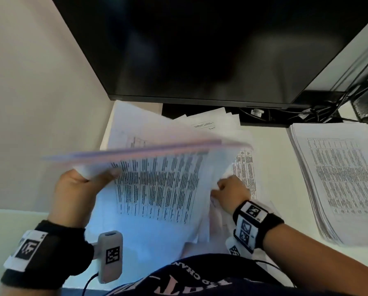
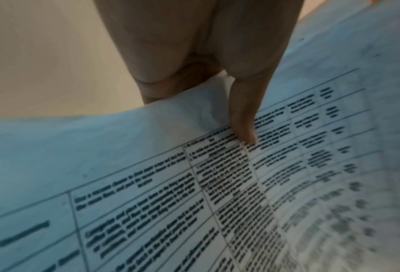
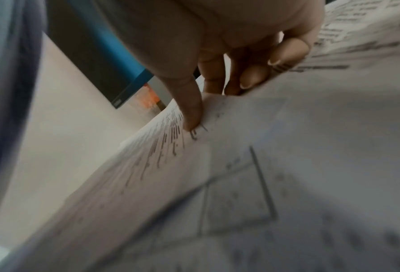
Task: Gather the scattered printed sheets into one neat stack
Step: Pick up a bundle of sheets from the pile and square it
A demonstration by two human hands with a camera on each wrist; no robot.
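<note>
Your left hand (image 1: 78,186), at the centre left of the head view, grips a bundle of printed sheets (image 1: 157,184) by its left edge, thumb pressed on the top page and the other fingers hidden underneath. The bundle is lifted off the desk and tilted toward you, its far edge blurred and fanned so that several page edges show. The top page is white with a bluish cast and carries a table of narrow ruled columns packed with small black text. In the left wrist view the thumb (image 2: 243,117) lies along the gridded page, whose corner buckles up beside it.

Your right hand (image 1: 232,193), right of centre, pinches the right side of loose sheets (image 3: 241,156) low in the pile; the right wrist view shows the thumb (image 3: 189,106) on top and curled fingers behind the paper edge. Whether these pages belong to the lifted bundle you cannot tell.

More scattered sheets (image 1: 210,122) lie overlapping at odd angles on the white desk (image 1: 272,150), under the bottom edge of a dark monitor (image 1: 200,43). At the right of the frame a thick pile of printed pages (image 1: 341,180) rests flat, its edges slightly splayed.
</note>
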